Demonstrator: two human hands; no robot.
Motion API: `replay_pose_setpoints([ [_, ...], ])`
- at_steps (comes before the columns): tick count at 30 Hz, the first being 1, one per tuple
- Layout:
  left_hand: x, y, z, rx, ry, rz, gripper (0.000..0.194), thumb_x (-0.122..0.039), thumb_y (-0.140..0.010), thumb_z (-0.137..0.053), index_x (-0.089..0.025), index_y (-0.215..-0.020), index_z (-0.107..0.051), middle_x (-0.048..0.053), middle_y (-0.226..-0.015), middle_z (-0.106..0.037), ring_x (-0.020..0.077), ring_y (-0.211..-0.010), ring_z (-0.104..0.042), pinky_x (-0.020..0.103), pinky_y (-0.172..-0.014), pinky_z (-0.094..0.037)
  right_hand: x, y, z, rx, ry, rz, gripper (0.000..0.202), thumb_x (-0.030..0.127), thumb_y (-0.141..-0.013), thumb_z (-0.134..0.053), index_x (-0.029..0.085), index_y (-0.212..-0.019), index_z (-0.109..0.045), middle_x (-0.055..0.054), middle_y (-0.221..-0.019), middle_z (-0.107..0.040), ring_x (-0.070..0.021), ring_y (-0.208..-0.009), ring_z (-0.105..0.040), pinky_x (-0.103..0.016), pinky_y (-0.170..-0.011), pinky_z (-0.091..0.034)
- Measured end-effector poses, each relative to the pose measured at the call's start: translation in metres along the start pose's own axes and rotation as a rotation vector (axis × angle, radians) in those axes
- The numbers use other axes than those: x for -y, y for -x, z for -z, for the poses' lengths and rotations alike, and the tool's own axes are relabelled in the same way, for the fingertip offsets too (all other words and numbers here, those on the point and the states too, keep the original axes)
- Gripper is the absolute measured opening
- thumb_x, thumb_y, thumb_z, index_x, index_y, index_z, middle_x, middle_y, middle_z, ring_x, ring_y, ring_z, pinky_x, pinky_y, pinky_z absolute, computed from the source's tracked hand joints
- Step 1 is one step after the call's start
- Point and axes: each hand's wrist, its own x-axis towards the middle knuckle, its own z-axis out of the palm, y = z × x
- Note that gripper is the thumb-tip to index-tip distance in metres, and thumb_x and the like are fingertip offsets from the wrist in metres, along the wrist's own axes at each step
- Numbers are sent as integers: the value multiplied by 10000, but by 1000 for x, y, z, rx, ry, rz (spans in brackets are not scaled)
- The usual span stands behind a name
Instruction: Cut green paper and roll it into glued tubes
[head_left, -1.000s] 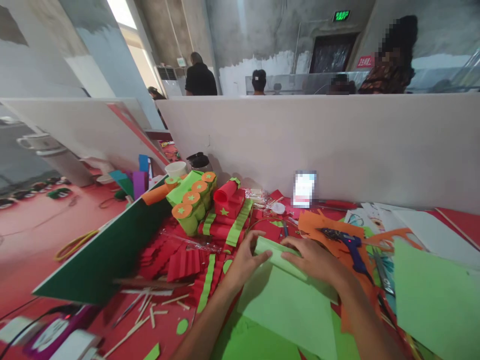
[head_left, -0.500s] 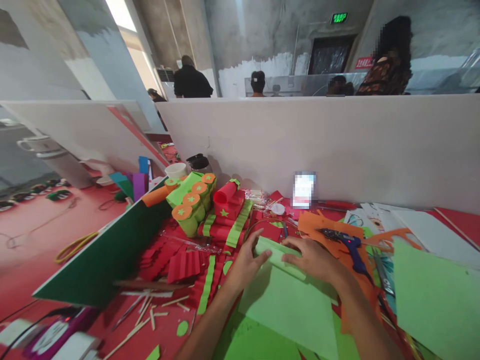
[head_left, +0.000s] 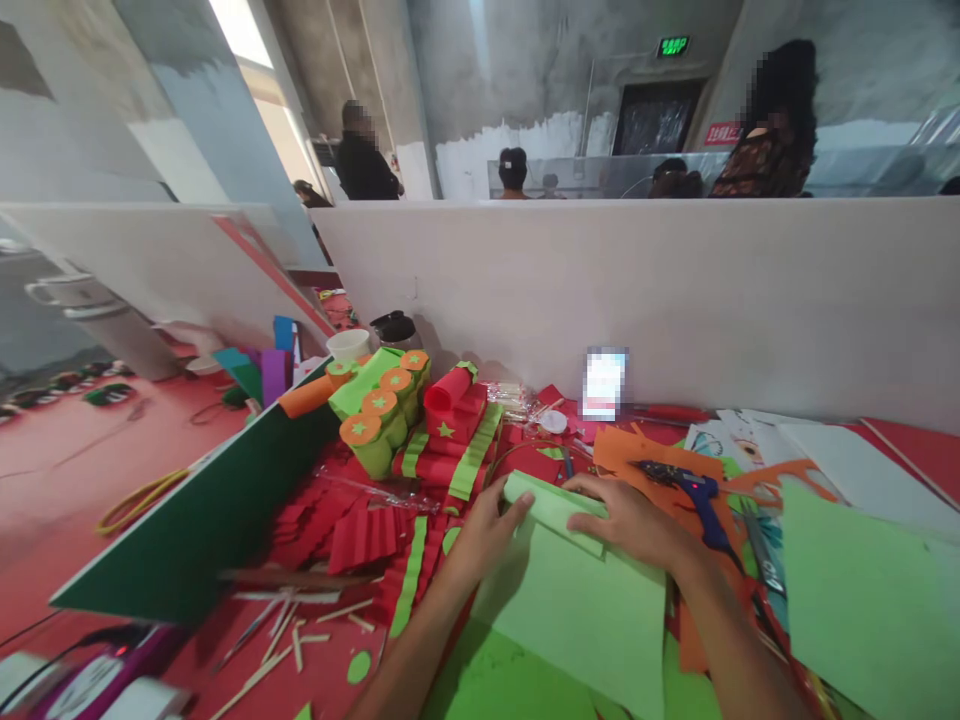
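Both hands grip the far edge of a light green sheet of paper, which is rolled over there into a loose tube. My left hand pinches the roll's left end between thumb and fingers. Along the right part of the roll, my right hand presses with its thumb in front and its fingers over the top. The near part of the sheet lies flat over brighter green sheets. Left of my hands stand a red paper model with green bands and a green paper model topped with orange discs.
To the right, a blue glue gun rests on orange paper, beside a utility knife and another light green sheet. A lit phone leans on the white partition. Thin wooden sticks and a green board are left.
The roll has shifted slightly left and turned a little, with both hands still on it. Behind the partition, the person in black has turned and moved slightly left.
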Motion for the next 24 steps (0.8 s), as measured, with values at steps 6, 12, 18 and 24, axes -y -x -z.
replay_pose_setpoints([
  [6, -4, -2, 2, -10, 23, 52, 424, -428, -823, -653, -119, -1113, -663, 102, -1020, -731, 244, -904, -653, 293, -769, -500, -2, 9, 9, 172, -111, 53, 849, 498, -723, -761, 350, -1467, -379, -51, -1452, -503, -304, -1297, -483, -406, -1038, -406],
  [12, -7, -2, 2, 8, 100, 100, 456, -475, -798, -668, -118, -1082, -678, 111, -999, -738, 271, -943, -657, 307, -768, -512, -2, 16, 19, 235, -80, 59, 759, 517, -695, -784, 402, -1388, -496, -4, -1444, -519, -299, -1311, -467, -405, -1078, -370],
  [18, -11, 0, 3, 27, 117, 131, 500, -506, -806, -659, -122, -1126, -671, 95, -939, -745, 231, -793, -668, 310, -725, -517, 4, 18, 21, 162, -83, 58, 630, 456, -751, -753, 422, -1344, -541, 20, -1381, -582, -279, -1239, -537, -398, -1035, -415],
  [24, -8, -1, 4, 28, 127, 142, 524, -519, -795, -666, -123, -1139, -658, 103, -950, -744, 245, -816, -678, 318, -720, -526, 2, 22, 23, 189, -115, 69, 654, 372, -842, -655, 376, -1448, -412, 8, -1472, -485, -252, -1318, -469, -384, -1075, -379],
])
